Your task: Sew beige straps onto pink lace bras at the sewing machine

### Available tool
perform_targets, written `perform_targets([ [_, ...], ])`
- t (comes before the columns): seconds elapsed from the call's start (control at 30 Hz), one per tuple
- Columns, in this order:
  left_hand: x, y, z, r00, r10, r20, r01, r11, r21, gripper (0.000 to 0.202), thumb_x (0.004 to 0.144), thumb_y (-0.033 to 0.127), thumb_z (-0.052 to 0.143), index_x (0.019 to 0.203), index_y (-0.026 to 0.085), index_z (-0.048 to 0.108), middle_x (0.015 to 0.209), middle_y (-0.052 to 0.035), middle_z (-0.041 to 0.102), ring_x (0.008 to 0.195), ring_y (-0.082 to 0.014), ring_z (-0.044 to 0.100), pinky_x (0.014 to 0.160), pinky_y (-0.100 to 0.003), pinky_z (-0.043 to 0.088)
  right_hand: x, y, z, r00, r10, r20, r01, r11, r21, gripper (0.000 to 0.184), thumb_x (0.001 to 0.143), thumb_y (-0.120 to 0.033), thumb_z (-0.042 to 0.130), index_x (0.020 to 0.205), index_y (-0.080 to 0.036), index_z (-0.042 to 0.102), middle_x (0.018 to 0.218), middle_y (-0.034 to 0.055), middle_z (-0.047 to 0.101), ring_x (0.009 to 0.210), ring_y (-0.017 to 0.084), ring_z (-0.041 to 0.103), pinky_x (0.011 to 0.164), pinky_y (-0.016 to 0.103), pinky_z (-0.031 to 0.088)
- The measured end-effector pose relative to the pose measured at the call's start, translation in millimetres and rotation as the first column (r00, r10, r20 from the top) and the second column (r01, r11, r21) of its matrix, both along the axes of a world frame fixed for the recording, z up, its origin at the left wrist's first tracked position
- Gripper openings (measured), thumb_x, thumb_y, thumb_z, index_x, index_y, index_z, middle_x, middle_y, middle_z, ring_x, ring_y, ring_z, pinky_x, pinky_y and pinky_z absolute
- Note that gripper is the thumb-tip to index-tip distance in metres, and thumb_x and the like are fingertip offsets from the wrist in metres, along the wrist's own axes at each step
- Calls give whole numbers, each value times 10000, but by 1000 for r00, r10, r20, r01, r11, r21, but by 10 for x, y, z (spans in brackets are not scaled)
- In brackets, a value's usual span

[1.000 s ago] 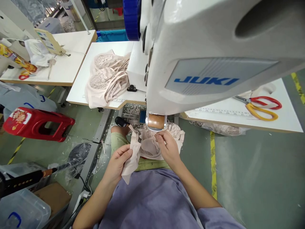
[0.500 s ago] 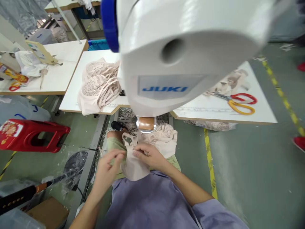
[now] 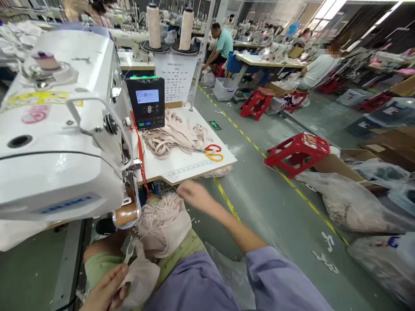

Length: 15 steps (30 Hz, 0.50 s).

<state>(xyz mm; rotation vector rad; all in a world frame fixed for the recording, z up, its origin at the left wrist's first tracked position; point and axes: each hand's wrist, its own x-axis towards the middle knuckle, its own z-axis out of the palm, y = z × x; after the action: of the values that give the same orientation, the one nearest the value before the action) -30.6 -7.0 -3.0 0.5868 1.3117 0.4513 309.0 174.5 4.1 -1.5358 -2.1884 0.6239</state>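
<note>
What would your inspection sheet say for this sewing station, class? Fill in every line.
Surface: white table beside the sewing machine.
Job's things: beige fabric piece; lace garments on lap.
Clutter: strap pile, scissors.
Grippers: left hand grips the fabric piece; right hand blurred, near the table edge.
Cables: red cord at the machine head.
Surroundings: red stool, floor bags, seated people beyond.

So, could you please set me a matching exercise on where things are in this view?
1 scissors
2 red stool
3 left hand
4 thread cones

A on the green floor
B gripping beige fabric in the lap
C on the white table beside the straps
D up behind the control panel

Pairs: 1-C, 2-A, 3-B, 4-D
</note>
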Motion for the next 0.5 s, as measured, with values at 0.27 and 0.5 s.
perform_targets([
  [0.27,238,237,112,831,502,239,-521,854,19,406,637,424,933,794,152,676,747,7,623,519,-52,358,491,-193,387,1498,1319,212,949,-224,221,225,974,24,431,828,-120,557,1247,-171,645,1236,136,691,1087,271,631,934,359,493],
  [0.5,624,327,436,755,607,247,-653,727,211,435,643,440,917,793,150,629,776,-28,714,600,-76,543,579,-187,444,1547,842,90,918,-76,389,107,992,-59,313,986,-384,541,1169,-147,634,1152,214,684,1039,290,645,787,371,468],
])
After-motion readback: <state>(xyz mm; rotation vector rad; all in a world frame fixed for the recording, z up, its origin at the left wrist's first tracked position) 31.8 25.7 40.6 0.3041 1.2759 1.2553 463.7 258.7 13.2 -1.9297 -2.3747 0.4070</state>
